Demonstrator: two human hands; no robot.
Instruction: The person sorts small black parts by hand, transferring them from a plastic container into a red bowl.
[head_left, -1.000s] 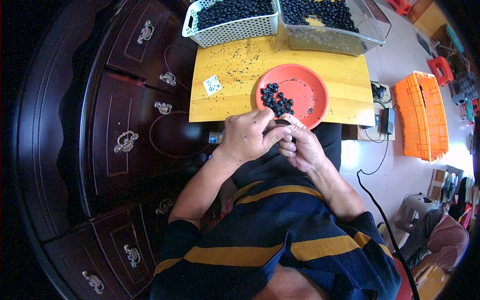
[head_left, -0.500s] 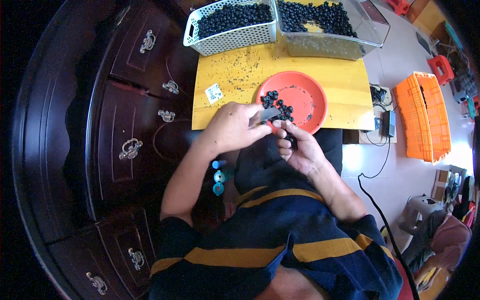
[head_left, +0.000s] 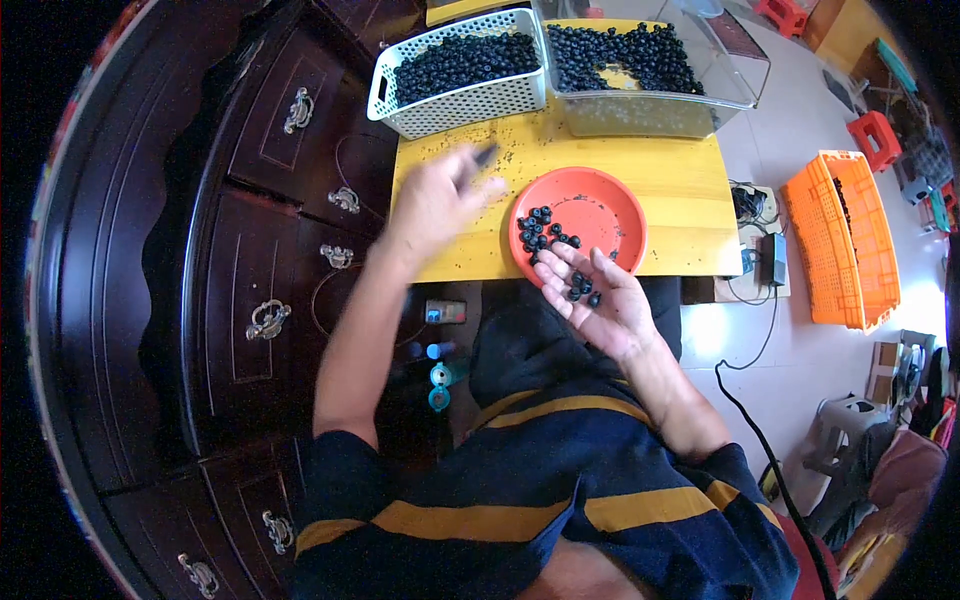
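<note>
At the left, the white basket (head_left: 470, 108) stood at the far side of the table (head_left: 690, 225), heaped with small, round black pieces (head_left: 465, 68). Nearer, the left hand (head_left: 437, 203) hung over the table's left part, blurred, with a dark, flat tool (head_left: 486, 156) in its fingers and the thumb apart from it; how firm that grip was, I could not tell. Next came the red dish (head_left: 605, 222), a cluster of black pieces (head_left: 535, 226) in its left part and dark crumbs scattered elsewhere. The right hand (head_left: 615, 318) lay palm up at the dish's near rim, fingers spread and slightly curled, with a few loose pieces (head_left: 576, 293) on it. Behind, the clear bin (head_left: 645, 117) held more of them around a bare patch. The step in hand looked like sorting out the few pieces on the palm, the tool well apart from them. The next move, I judged, called for a level palm, so that nothing rolled off, and for one piece pinched steady before the tool came near the fingers.
</note>
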